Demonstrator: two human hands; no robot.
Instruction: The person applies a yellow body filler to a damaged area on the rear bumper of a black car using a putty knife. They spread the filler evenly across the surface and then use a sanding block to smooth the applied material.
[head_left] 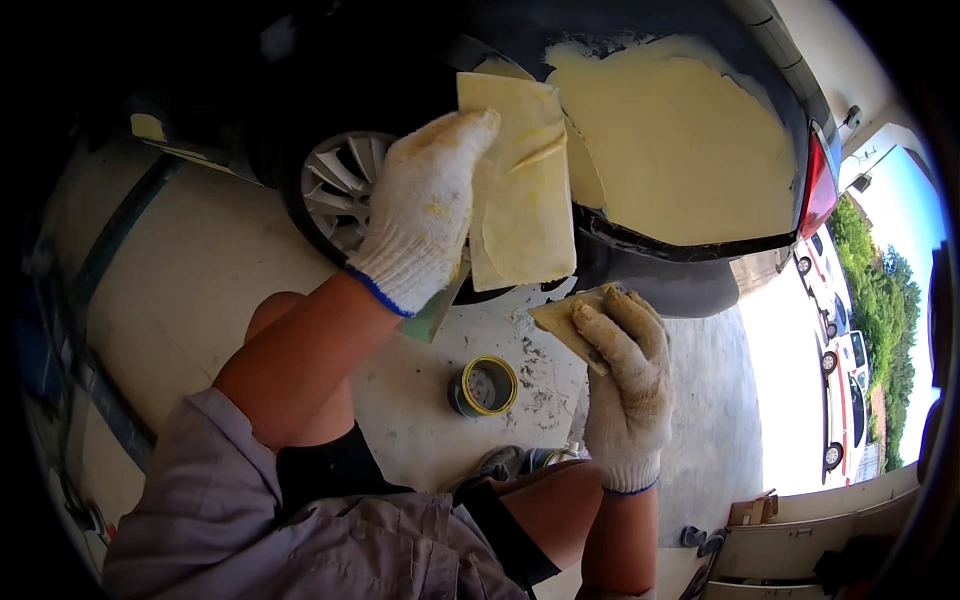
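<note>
My left hand, in a white knit glove with a blue cuff, grips a flat rectangular board smeared with pale yellow filler. A raised ridge of filler crosses the board's face. Lower and to the right, my right hand, in a stained matching glove, is closed on a putty spreader whose thin blade points toward the board, apart from it. Beyond both hands is a dark car's rear panel, covered by a broad, smooth patch of yellow filler. My left palm and thumb are partly hidden behind the glove's back.
A wheel with a silver cover is left of the board. An opened round tin stands on the spattered floor between my legs. The red tail light is at the panel's right end. Cardboard lies at lower right; parked vehicles show outside.
</note>
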